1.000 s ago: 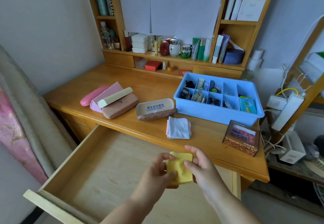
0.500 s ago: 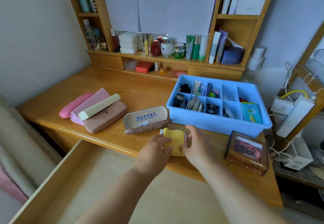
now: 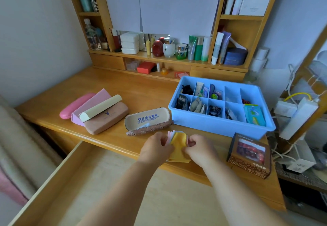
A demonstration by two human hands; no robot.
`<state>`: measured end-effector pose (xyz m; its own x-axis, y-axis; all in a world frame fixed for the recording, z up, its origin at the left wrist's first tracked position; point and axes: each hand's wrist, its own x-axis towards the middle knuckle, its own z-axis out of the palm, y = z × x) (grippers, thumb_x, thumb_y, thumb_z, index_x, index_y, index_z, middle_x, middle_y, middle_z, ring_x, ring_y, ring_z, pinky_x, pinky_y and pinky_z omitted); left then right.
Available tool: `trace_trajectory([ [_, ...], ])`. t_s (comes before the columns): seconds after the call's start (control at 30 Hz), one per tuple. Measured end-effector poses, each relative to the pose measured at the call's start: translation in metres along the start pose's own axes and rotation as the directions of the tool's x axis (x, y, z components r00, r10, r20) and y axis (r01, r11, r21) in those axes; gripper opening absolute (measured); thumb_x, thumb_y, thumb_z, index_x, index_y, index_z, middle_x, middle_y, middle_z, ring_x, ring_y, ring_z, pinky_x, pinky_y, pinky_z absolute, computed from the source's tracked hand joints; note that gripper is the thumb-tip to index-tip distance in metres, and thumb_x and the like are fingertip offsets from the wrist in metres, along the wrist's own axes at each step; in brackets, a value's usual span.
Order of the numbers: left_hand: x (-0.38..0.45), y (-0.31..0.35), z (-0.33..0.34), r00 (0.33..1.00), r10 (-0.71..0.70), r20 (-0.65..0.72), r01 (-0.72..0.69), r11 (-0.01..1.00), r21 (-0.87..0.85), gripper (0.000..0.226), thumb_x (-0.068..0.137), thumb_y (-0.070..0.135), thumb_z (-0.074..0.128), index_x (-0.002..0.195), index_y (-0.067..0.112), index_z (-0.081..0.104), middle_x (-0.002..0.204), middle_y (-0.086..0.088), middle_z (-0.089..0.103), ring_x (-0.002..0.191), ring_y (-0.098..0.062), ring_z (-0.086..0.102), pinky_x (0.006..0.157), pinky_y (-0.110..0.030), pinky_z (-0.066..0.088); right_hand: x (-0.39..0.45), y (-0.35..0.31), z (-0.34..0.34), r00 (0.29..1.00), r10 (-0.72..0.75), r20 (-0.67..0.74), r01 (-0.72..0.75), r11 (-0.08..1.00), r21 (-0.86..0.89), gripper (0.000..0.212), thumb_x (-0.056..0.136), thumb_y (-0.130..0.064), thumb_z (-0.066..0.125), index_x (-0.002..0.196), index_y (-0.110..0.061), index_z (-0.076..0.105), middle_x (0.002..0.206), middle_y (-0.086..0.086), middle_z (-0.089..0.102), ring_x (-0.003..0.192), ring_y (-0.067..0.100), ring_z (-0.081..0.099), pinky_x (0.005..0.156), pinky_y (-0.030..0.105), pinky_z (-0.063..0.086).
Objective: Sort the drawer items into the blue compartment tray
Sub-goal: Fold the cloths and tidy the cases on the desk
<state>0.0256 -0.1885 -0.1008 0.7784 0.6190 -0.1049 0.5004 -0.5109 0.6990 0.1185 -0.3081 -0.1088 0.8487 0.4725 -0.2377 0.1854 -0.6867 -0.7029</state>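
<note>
A yellow cloth (image 3: 179, 143) lies on a small stack of white and pink cloths (image 3: 171, 134) near the desk's front edge. My left hand (image 3: 155, 147) grips the stack's left side and my right hand (image 3: 200, 148) pinches its right side. Just behind stands the blue compartment tray (image 3: 219, 125), most of its cells holding small items. The open wooden drawer (image 3: 88, 187) below my arms shows a bare bottom.
An open glasses case (image 3: 147, 120) sits left of the cloths. Further left lie a brown case (image 3: 106, 118), a cream case, a pink box and a pink case (image 3: 76, 105). A brown patterned box (image 3: 249, 155) stands to the right. Shelves with bottles line the back.
Both hands carried the yellow cloth from above the drawer up onto the cloth stack on the desk, and now close on the stack's sides.
</note>
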Motion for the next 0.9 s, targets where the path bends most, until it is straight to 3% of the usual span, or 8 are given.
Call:
trace_trajectory([
  [0.1,-0.017,0.002,-0.004,0.997,0.056,-0.054,-0.074,0.893,-0.444,0.013,0.081,0.004,0.061,0.090,0.011,0.055,0.079,-0.010,0.063,0.071,-0.017,0.055,0.062,-0.028,0.047,-0.011,0.003,-0.006,1.000,-0.003,0.014,-0.003,0.897,0.443,0.021,0.078,-0.010,0.069,0.093,-0.024,0.061,0.091,-0.003,0.068,0.086,0.016,0.064,0.064,0.027,0.048],
  [0.17,-0.024,0.004,-0.012,0.996,0.085,0.022,-0.049,0.752,-0.657,0.022,0.084,-0.001,0.062,0.100,0.012,0.055,0.086,-0.010,0.070,0.080,-0.027,0.064,0.074,-0.041,0.054,-0.019,0.002,-0.011,0.984,-0.078,0.158,-0.075,0.625,0.777,0.033,0.078,-0.006,0.071,0.108,-0.017,0.062,0.098,0.003,0.071,0.089,0.017,0.068,0.068,0.028,0.053],
  [0.23,-0.027,0.004,-0.019,0.985,0.126,0.119,-0.004,0.701,-0.713,0.034,0.085,0.001,0.063,0.113,0.017,0.053,0.096,-0.007,0.073,0.091,-0.027,0.069,0.081,-0.042,0.056,-0.027,0.001,-0.015,0.935,-0.171,0.310,-0.199,0.471,0.859,0.032,0.076,-0.010,0.071,0.107,-0.014,0.065,0.091,0.006,0.073,0.084,0.018,0.071,0.065,0.030,0.057],
  [0.37,-0.026,0.003,-0.021,1.000,0.027,0.011,-0.020,0.916,-0.400,0.045,0.082,0.014,0.070,0.118,0.029,0.049,0.088,0.002,0.068,0.075,-0.009,0.064,0.058,-0.014,0.050,-0.036,-0.001,-0.004,0.940,0.008,0.340,-0.286,0.557,0.779,0.014,0.085,-0.007,0.066,0.098,-0.010,0.067,0.088,0.010,0.073,0.079,0.023,0.069,0.071,0.036,0.059],
  [0.43,-0.031,0.004,-0.016,0.986,0.081,-0.145,-0.114,0.965,-0.237,0.046,0.080,0.008,0.066,0.118,0.025,0.047,0.087,0.002,0.065,0.075,-0.012,0.061,0.056,-0.017,0.046,-0.040,-0.004,0.004,0.966,0.095,0.239,-0.245,0.622,0.744,0.004,0.087,-0.008,0.064,0.086,-0.011,0.068,0.084,0.013,0.070,0.077,0.025,0.066,0.068,0.034,0.058],
  [0.6,-0.051,0.009,0.000,0.662,0.652,-0.369,-0.577,0.758,0.304,0.019,0.090,0.018,0.044,0.109,0.015,0.044,0.088,-0.007,0.063,0.077,-0.028,0.060,0.059,-0.035,0.049,-0.055,-0.018,0.019,0.995,0.077,0.069,-0.103,0.723,0.683,0.034,0.086,-0.014,0.061,0.052,-0.017,0.065,0.059,0.004,0.060,0.054,0.016,0.057,0.059,0.029,0.055],
  [0.7,-0.059,0.004,0.001,0.560,0.717,-0.416,-0.658,0.689,0.302,0.026,0.085,0.004,0.055,0.107,0.013,0.047,0.090,-0.006,0.066,0.074,-0.022,0.055,0.062,-0.031,0.047,-0.061,-0.023,0.017,0.994,0.101,0.053,-0.106,0.656,0.747,0.035,0.086,-0.017,0.063,0.052,-0.014,0.067,0.056,0.005,0.059,0.051,0.015,0.059,0.054,0.026,0.054],
  [0.9,-0.077,-0.005,0.004,0.645,0.647,-0.407,-0.639,0.748,0.177,0.053,0.069,0.012,0.079,0.113,0.013,0.050,0.099,0.000,0.065,0.091,-0.014,0.055,0.079,-0.021,0.046,-0.070,-0.035,0.016,0.975,0.111,0.195,-0.224,0.505,0.833,0.028,0.087,-0.007,0.051,0.071,-0.008,0.073,0.073,0.010,0.072,0.063,0.017,0.068,0.063,0.030,0.053],
])
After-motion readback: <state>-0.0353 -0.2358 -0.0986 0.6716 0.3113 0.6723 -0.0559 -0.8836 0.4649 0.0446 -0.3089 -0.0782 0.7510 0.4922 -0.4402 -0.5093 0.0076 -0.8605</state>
